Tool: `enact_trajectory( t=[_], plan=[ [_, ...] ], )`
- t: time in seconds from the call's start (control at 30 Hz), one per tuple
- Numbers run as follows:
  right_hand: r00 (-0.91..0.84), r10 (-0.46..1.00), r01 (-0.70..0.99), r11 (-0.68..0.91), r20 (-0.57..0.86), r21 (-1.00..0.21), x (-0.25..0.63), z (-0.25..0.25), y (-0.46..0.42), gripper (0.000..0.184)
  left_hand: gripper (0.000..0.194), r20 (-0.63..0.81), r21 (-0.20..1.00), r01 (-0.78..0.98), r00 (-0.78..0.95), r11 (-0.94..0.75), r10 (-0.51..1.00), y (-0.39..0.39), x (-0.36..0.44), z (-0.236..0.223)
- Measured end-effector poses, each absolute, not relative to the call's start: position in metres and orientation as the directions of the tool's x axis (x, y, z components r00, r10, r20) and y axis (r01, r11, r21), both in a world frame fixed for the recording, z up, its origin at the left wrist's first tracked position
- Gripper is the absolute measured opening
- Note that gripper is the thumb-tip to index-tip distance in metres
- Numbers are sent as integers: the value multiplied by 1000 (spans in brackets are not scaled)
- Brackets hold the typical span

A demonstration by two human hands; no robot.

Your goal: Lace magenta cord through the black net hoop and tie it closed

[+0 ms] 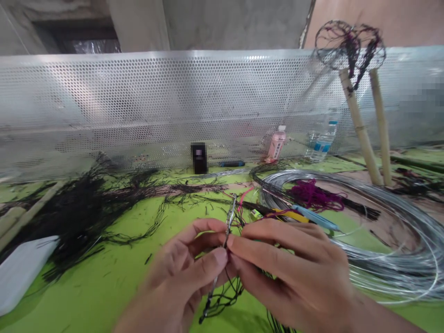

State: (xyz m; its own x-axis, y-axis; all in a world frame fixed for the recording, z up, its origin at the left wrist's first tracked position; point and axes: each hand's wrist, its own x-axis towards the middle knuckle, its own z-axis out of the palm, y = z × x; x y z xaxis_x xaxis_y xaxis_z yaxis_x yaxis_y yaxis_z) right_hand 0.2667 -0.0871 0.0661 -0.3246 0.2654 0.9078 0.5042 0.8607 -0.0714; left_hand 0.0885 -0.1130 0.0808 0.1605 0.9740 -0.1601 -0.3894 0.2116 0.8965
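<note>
Both my hands meet at the lower middle over a green table top (pixel 114 277). My left hand (pixel 180 273) and my right hand (pixel 287 263) each pinch a thin wire piece (pixel 230 217) that stands up between the fingertips. Black thread or netting (pixel 222 296) is wound on the wire and hangs in loops below my fingers. Fingers of both hands are closed on it.
A big coil of silver wire (pixel 398 259) lies at the right, with purple thread (pixel 314 194) and blue and yellow tools (pixel 312 217) inside it. Black netting (pixel 79 208) sprawls left. Two bamboo-handled wire hoops (pixel 360 125), bottles (pixel 276 144) and a perforated metal screen (pixel 156 101) stand behind.
</note>
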Motion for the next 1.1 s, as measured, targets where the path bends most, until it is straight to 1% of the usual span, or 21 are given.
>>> enact_trajectory(
  t=[0.07,0.13,0.2,0.3,0.37,0.4,0.5,0.7,0.93,1.0,1.1],
  plan=[
    [-296,265,485,869,918,-95,265,67,-88,14,25,-140,898,-390,185,204,973,-114,88,80],
    [-264,293,424,891,919,-162,264,68,-89,16,22,-133,898,-389,204,205,970,-115,88,79],
    [-247,375,334,898,893,-285,264,69,-88,16,23,-143,897,-383,220,221,965,-116,87,77],
    [-272,537,231,842,799,-487,267,69,-85,10,28,-148,900,-372,228,227,962,-117,87,77],
    [-298,594,179,803,747,-568,269,68,-83,6,27,-132,909,-358,233,211,964,-116,87,79],
    [-313,602,156,795,734,-586,270,68,-82,7,25,-122,915,-348,242,204,963,-116,88,80],
    [-340,603,129,790,721,-600,273,67,-81,9,18,-103,932,-306,292,195,951,-115,89,82],
    [-401,569,116,809,718,-577,276,67,-81,8,10,-43,956,-253,387,151,921,-109,88,78],
    [-411,525,64,832,746,-551,278,73,-79,3,11,36,967,-248,378,63,925,-102,89,79],
    [-437,529,46,821,728,-569,280,77,-80,5,10,29,982,-182,387,45,922,-102,87,79],
    [-484,546,27,790,684,-612,281,83,-82,11,16,17,999,-37,391,-3,920,-101,83,78]
  ],
)
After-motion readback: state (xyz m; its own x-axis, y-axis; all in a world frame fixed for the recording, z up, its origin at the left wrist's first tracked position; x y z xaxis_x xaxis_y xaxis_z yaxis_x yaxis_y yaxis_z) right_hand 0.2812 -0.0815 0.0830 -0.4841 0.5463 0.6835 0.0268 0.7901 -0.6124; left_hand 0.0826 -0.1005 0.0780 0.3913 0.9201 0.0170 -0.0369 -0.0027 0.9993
